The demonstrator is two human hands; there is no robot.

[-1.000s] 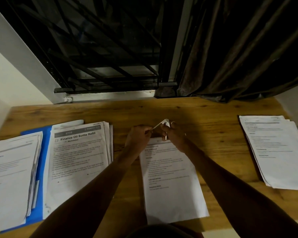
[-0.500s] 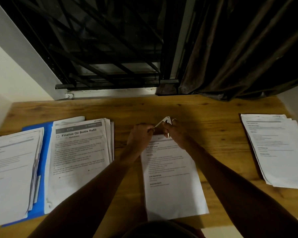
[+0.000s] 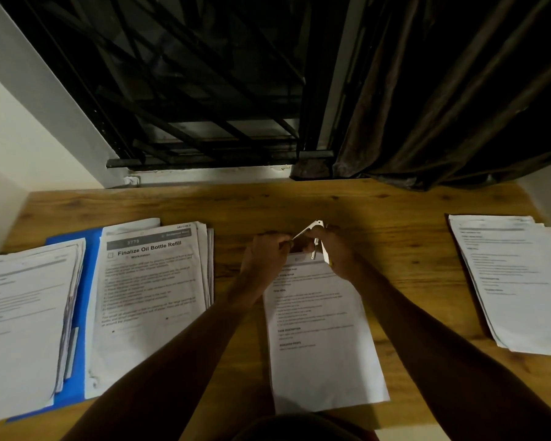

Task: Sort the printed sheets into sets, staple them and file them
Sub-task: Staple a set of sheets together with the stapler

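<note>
Blue folder (image 3: 91, 265) under sheets (image 3: 150, 281), hands (image 3: 266, 254) gripping stapler (image 3: 314, 230)

A sheet set (image 3: 322, 338) is lying on the table's (image 3: 395, 211) middle; an inner stack (image 3: 150, 291) and an outer stack (image 3: 19, 329) are resting left of it on a folder (image 3: 93, 265); a third stack (image 3: 516, 281) is lying well right; a stapler (image 3: 312, 230) is hovering at the set's far edge.

Dim, warm light; edges warped, text prob. blurred.

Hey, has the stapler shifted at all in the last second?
No. The stapler stays at the same spot over the top edge of the middle sheet.
</note>
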